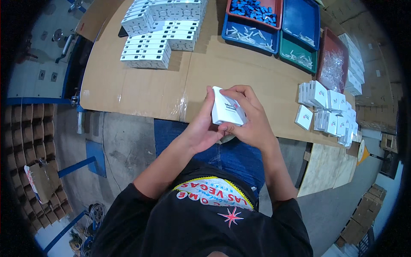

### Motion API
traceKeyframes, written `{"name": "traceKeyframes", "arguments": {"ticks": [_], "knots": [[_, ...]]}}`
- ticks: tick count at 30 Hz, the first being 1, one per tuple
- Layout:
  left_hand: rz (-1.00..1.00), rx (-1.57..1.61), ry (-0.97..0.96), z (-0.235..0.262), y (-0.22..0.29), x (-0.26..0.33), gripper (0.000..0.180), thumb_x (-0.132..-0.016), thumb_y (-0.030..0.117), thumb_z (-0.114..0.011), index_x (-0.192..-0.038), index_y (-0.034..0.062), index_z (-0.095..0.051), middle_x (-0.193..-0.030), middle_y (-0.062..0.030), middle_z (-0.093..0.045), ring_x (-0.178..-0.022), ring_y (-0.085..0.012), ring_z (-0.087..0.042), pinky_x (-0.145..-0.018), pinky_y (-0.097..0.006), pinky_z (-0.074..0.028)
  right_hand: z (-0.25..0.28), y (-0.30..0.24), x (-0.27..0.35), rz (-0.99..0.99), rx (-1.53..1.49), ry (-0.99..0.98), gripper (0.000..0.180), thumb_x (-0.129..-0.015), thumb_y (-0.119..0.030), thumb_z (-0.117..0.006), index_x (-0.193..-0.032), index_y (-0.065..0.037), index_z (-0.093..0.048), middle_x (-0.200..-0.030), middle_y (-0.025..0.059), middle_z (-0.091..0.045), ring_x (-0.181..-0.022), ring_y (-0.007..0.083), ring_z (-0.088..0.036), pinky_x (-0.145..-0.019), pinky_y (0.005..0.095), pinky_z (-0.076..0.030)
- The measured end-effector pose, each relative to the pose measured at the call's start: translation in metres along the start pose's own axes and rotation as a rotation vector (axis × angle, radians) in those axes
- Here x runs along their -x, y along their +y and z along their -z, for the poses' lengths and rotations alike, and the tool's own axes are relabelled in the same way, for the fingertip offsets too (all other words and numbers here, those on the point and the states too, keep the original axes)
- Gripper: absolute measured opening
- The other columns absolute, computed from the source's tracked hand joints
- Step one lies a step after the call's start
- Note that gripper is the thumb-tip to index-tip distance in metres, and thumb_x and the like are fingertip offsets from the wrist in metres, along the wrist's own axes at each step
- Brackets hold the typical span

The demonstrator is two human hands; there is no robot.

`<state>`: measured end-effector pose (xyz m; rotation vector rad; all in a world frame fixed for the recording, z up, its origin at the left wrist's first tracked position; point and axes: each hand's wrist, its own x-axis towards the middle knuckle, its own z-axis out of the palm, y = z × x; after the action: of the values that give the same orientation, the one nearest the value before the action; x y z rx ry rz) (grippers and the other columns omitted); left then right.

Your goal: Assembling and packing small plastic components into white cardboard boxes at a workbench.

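Box [228,107], small & white w/ print on its top face, is sitting b/w both hands, tilting a bit, right over the near edge of the cardboard-covered worktop [239,70]. L hand [198,130] is half-open, bracing the box's L side: thumb is lying up along that edge, other fingers mostly hiding behind/under, so can't tell exactly how they're gripping. R hand [255,120] is curling round the R side, fingers reaching over the top, thumb pressing near the lower edge. Both hands are sharing the hold.

Far L of worktop, a big stack of white boxes [145,51] is standing in tight rows, small dark squares showing along the sides. Far side, R of ctr, trays are sitting close tog.: red tray [281,15] is holding blue parts [252,10], blue tray [250,45] is holding slim white pcs [257,37], 2nd blue tray [302,17] & green tray [295,65] are holding a few more of same. Reddish tray [332,38] further R is carrying crumpled clear plastic [332,68].

Near R, a cluster of small white boxes [332,100] is crowding the worktop edge, w/ one loose box [304,117] lying just beside it, on the L.
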<state>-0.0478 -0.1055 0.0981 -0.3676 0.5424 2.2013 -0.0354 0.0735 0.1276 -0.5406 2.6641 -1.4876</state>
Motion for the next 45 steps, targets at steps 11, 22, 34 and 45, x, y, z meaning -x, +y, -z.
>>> {"name": "traceKeyframes", "arguments": {"ticks": [11, 22, 34, 45], "knots": [[0.248, 0.204, -0.26, 0.011, 0.023, -0.004, 0.062, -0.108, 0.061, -0.034, -0.144, 0.0151, -0.054, -0.123, -0.0168, -0.069, -0.102, -0.0326, -0.07, -0.073, -0.044, -0.057, 0.01, 0.003, 0.006, 0.025, -0.003, -0.064, 0.067, -0.079, -0.029, -0.086, -0.142, -0.019, -0.066, -0.147, 0.017, -0.054, -0.134, 0.0371, -0.052, -0.11, 0.0451, -0.046], [0.084, 0.16, -0.196, 0.012, 0.017, -0.005, 0.057, -0.11, 0.054, -0.034, -0.147, 0.0145, -0.052, -0.132, -0.0094, -0.065, -0.117, -0.0286, -0.065, -0.093, -0.045, -0.055, 0.005, -0.005, 0.003, 0.16, 0.372, -0.005, 0.059, -0.09, -0.031, -0.074, -0.146, -0.017, -0.061, -0.143, 0.0216, -0.054, -0.125, 0.0398, -0.055, -0.104, 0.0463, -0.05], [0.108, 0.108, -0.201, 0.016, 0.015, -0.002, 0.064, -0.107, 0.065, -0.03, -0.143, 0.0172, -0.054, -0.127, -0.0049, -0.065, -0.106, -0.0219, -0.065, -0.086, -0.039, -0.052, -0.003, 0.004, 0.007, 0.157, 0.304, 0.018, 0.051, -0.097, -0.028, -0.067, -0.145, -0.013, -0.061, -0.141, 0.0242, -0.056, -0.121, 0.0418, -0.058, -0.101, 0.0467, -0.051], [-0.457, -0.362, 0.304, -0.018, -0.014, -0.009, 0.092, -0.101, 0.078, -0.012, -0.16, 0.01, -0.031, -0.136, -0.0125, -0.056, -0.12, -0.0212, -0.06, -0.102, -0.034, -0.05, -0.049, -0.015, 0.015, -0.014, 0.316, 0.26, 0.047, -0.097, -0.029, -0.068, -0.14, -0.009, -0.065, -0.145, 0.0241, -0.056, -0.12, 0.0418, -0.059, -0.1, 0.0454, -0.051]]}}
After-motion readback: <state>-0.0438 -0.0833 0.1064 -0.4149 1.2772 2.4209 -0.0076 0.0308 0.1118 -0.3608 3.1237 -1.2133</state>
